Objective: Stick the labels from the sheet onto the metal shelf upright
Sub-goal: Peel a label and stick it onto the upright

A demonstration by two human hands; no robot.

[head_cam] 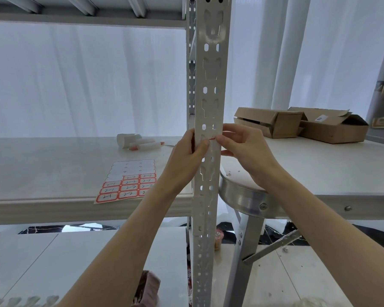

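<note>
The metal shelf upright stands centre; left of it on the shelf board lies the label sheet, its top rows peeled. The left hand grips the upright's left edge, thumb on a red-edged label on its face, while the right hand pinches that label's right end.
</note>
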